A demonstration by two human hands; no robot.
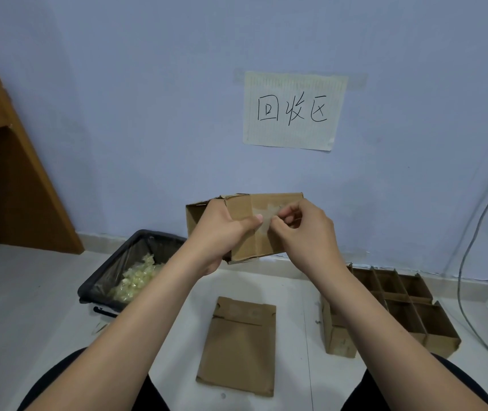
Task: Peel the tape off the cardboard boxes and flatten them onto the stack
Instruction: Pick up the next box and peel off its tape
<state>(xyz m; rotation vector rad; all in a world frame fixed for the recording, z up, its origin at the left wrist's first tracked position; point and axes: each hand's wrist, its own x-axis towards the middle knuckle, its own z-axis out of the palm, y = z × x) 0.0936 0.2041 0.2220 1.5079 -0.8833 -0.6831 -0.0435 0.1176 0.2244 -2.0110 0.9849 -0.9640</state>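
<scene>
A room's recycling corner: handwritten wall sign (294, 110), lined bin (131, 269), flattened cardboard (238, 347) on tiled floor (29, 292).

The pale floor (29, 292) carries a flattened box (238, 348), divided carton (396, 312) and bin (124, 271).

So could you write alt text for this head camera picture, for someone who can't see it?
A person's left hand holds a cardboard box up while the right hand picks at clear tape on it. Below lie a flattened box, a bin and a divided box.
</scene>
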